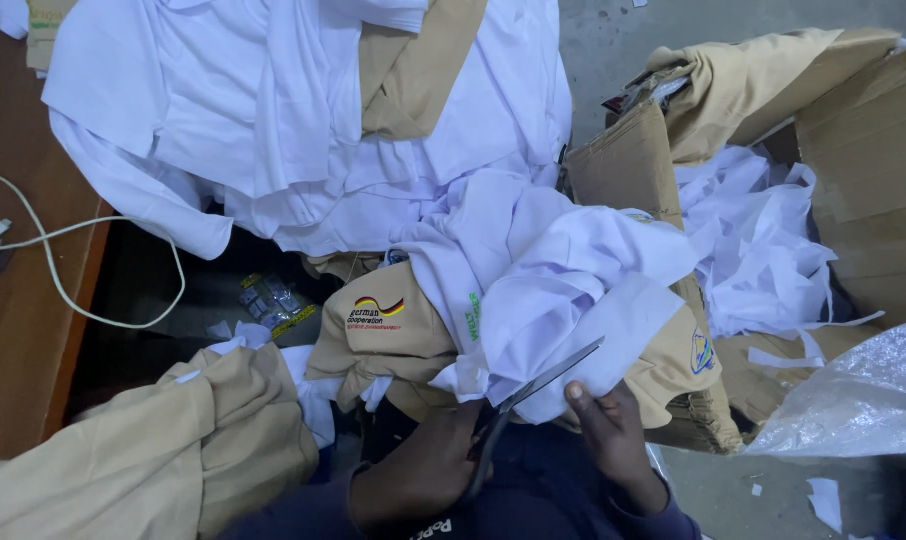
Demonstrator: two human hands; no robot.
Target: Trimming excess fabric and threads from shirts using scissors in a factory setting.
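Left hand: low centre, near edge of view, clenched around handles of scissors. Blades parted, pointing up and right, tips against a strip of white fabric. Right hand: just right of scissors, thumb pressed on lower edge of same white fabric, pinching it flat beside the blades.

White fabric bunched at centre, draped over a tan garment carrying an embroidered patch in black, red and yellow. Second patch visible on tan cloth at right, near the box edge.

Right of hands: open cardboard box, holding white fabric scraps and more tan cloth at far rim. Clear plastic sheet at near right, overlapping box corner. Small white offcuts on grey floor below.

Far centre: pile of white shirts with a tan piece lying across the top.

Near left: heap of tan cloth, touching white pieces beside it.

Left edge: brown wooden counter, with a white cable looping off its edge into the dark gap beside it.
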